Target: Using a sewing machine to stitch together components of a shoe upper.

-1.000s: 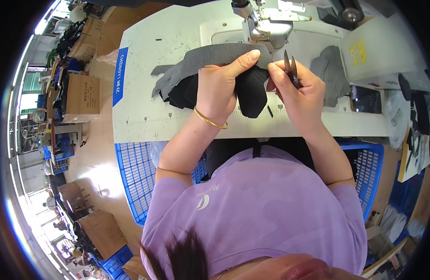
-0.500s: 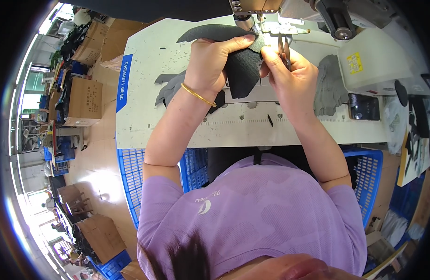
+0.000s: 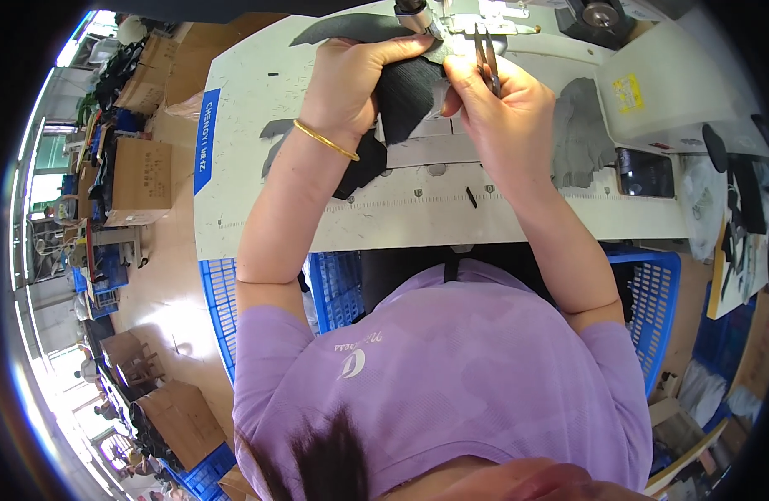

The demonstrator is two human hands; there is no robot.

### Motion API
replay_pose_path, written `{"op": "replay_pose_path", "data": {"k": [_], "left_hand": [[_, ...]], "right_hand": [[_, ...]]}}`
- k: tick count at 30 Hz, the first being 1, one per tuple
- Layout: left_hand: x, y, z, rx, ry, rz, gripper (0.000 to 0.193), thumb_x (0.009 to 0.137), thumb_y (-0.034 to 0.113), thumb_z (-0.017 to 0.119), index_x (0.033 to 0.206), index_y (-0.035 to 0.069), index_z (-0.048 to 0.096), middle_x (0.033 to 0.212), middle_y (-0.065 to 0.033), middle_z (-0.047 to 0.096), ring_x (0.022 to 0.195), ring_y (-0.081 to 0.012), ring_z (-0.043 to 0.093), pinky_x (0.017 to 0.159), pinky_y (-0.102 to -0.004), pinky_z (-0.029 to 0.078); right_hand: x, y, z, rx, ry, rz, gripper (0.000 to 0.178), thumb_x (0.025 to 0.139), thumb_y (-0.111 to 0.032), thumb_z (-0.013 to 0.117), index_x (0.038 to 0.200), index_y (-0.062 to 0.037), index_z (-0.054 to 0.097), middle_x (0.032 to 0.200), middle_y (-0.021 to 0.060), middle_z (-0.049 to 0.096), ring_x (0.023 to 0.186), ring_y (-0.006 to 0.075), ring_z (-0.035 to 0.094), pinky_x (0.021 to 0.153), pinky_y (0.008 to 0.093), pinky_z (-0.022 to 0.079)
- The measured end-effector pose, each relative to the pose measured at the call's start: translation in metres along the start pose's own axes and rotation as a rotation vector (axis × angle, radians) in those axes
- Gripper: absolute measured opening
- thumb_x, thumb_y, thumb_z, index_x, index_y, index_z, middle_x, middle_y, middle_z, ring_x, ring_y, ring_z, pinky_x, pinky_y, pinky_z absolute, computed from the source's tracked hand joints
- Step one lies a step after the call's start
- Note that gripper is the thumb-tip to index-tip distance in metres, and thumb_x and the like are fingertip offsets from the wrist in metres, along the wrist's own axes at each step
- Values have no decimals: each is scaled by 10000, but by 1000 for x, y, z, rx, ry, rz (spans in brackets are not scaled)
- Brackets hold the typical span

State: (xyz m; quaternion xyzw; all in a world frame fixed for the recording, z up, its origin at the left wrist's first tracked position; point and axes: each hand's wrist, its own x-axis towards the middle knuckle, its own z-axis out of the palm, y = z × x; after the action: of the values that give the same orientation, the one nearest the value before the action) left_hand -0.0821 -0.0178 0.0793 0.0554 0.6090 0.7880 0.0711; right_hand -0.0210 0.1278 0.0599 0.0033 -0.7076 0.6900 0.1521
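My left hand (image 3: 347,79) is closed on a dark cloth piece (image 3: 405,96), its thumb laid along the upper edge beside the sewing machine's presser area (image 3: 413,17). One dark flap of the cloth hangs below the hand, and another reaches out to the left. A lighter grey patch (image 3: 438,52) shows between my two hands. My right hand (image 3: 505,108) is closed around dark thread snips (image 3: 487,63), with their two points upward and slightly apart. Its thumb and forefinger meet at the cloth's right edge; whether they pinch it is hard to see.
Grey cut pieces (image 3: 583,134) lie on the right of the white table (image 3: 276,221), near a phone (image 3: 645,173). A black piece (image 3: 363,163) lies under my left wrist. Blue baskets (image 3: 338,288) stand below the table edge. Cartons (image 3: 141,175) stand on the floor at left.
The whole view has shifted slightly, so table and hands appear higher and further left. Both hands keep their hold near the machine, and the cloth's hanging flap has swung a little.
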Motion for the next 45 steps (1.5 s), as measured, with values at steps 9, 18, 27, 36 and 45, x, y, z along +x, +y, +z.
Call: {"op": "replay_pose_path", "data": {"k": [9, 18, 27, 36, 45], "left_hand": [[-4, 3, -7, 68, -141, -105, 197, 818, 37, 733, 971, -80, 694, 900, -139, 705, 748, -158, 682, 639, -264, 560], [-2, -1, -11, 62, -183, -52, 191, 811, 35, 735, 975, -57, 705, 898, -114, 712, 762, -141, 681, 670, -248, 552], [3, 4, -15, 92, -236, -37, 185, 858, 8, 672, 1039, -30, 672, 962, -88, 692, 842, -138, 669, 744, -237, 536], [11, 8, -11, 103, -224, -52, 188, 855, 31, 682, 1023, -52, 682, 927, -104, 699, 834, -149, 675, 744, -253, 537], [24, 6, -5, 78, -96, -73, 160, 808, -85, 630, 946, -31, 691, 890, -92, 704, 769, -167, 671, 711, -272, 541]], "right_hand": [[-1, 14, -4, 68, -41, -26, 315, 921, -217, 590, 679, -27, 657, 533, -11, 578, 474, 20, 424, 457, 226, 326], [-7, 9, -12, 305, -166, 87, 243, 954, -198, 584, 878, 6, 693, 631, 19, 627, 485, 3, 407, 442, 185, 295], [-8, 10, 1, 260, -73, 37, 244, 943, -183, 583, 789, -16, 671, 602, -18, 617, 477, 1, 413, 434, 201, 313], [-7, 9, 5, 295, -74, 53, 242, 951, -174, 568, 812, -16, 687, 617, -7, 636, 470, 1, 411, 424, 208, 318], [-8, 12, 3, 283, -110, 64, 211, 947, -158, 573, 871, -8, 701, 628, -3, 631, 476, -7, 394, 434, 193, 303]]}}
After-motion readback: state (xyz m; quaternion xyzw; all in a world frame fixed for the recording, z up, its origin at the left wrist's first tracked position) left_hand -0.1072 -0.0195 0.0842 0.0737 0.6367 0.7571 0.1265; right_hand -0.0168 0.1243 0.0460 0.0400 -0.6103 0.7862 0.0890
